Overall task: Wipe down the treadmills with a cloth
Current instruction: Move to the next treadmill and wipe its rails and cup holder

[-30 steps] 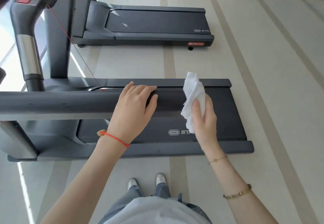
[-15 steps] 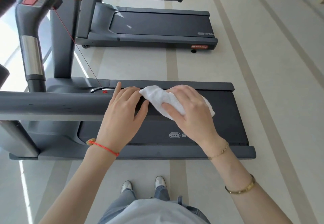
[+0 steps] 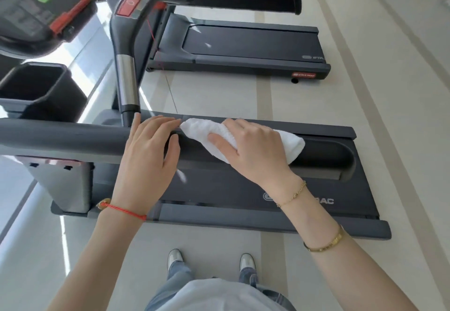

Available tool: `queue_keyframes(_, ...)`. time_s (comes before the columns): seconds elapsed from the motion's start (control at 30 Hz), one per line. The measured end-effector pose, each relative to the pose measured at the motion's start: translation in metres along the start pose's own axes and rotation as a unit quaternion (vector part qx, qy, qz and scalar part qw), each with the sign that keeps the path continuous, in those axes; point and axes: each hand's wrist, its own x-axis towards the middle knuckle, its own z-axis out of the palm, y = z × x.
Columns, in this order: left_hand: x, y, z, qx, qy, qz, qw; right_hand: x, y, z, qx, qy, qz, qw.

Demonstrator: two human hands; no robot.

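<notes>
A single wide-angle camera sat on the person's head and looked steeply forward and down. Both forearms entered from the bottom edge, close to the lens. The near treadmill [image 3: 243, 215] crossed the middle of the frame, a second treadmill [image 3: 243, 43] lay farther off across the upper part, and the person's shoes [image 3: 174, 257] showed at bottom centre.

Gym: treadmills [image 3: 243, 50] in a row
</notes>
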Motion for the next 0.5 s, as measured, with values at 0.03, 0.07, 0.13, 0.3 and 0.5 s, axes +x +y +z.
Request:
queue_keyframes(0.03, 0.000, -0.013, -0.007, 0.000, 0.002, -0.001, 1.000, 0.010, -0.017, 0.005, 0.008, -0.008, -0.007, 1.000)
queue_keyframes(0.07, -0.001, -0.025, -0.015, 0.000, 0.003, -0.003, 1.000, 0.019, -0.033, 0.010, 0.017, -0.017, -0.013, 1.000)
queue_keyframes(0.13, -0.001, -0.050, -0.029, -0.002, 0.008, -0.011, 1.000, 0.030, -0.058, 0.018, 0.028, -0.027, -0.029, 0.999)
queue_keyframes(0.3, 0.000, -0.100, -0.053, -0.011, 0.001, -0.011, 1.000, 0.025, -0.072, 0.020, -0.003, -0.001, -0.009, 1.000)
queue_keyframes(0.5, -0.002, -0.147, -0.075, -0.024, 0.000, -0.002, 1.000, 0.048, -0.116, 0.040, 0.017, 0.015, 0.074, 0.997)
